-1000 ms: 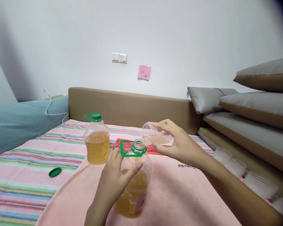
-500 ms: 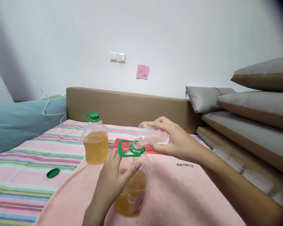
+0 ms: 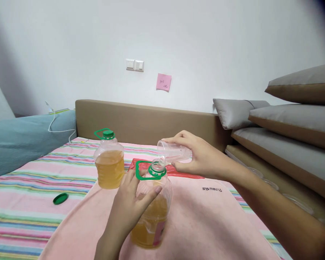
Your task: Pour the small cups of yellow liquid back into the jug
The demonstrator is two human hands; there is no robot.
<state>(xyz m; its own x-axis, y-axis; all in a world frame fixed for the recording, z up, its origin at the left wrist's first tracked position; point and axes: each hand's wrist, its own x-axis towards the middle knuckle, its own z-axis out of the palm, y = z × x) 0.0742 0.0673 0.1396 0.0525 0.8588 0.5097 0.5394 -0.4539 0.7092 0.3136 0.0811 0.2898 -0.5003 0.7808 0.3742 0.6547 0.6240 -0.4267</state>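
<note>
My left hand [image 3: 134,202] is wrapped round the upper side of a clear plastic jug [image 3: 153,216] that has a green handle and an uncapped neck. Amber liquid fills its lower part. In my right hand [image 3: 195,157] is a clear plastic cup [image 3: 174,152], tipped on its side with its mouth over the jug's neck. Whether liquid runs from the cup is hard to make out. A second jug [image 3: 110,169] of amber liquid, closed with a green cap, stands behind to the left. One loose green cap [image 3: 60,198] lies on the striped sheet.
A pink cloth [image 3: 200,220] lies under the jugs, with a red plastic bag [image 3: 184,173] behind. Clear round containers [image 3: 298,204] line the right side, partly behind my right arm. Grey and brown cushions [image 3: 292,115] are stacked at the right, before a brown headboard [image 3: 146,122].
My right hand and the cup have shifted slightly left and up, and the forearm has risen over the containers at right. My left hand and both jugs stay in place.
</note>
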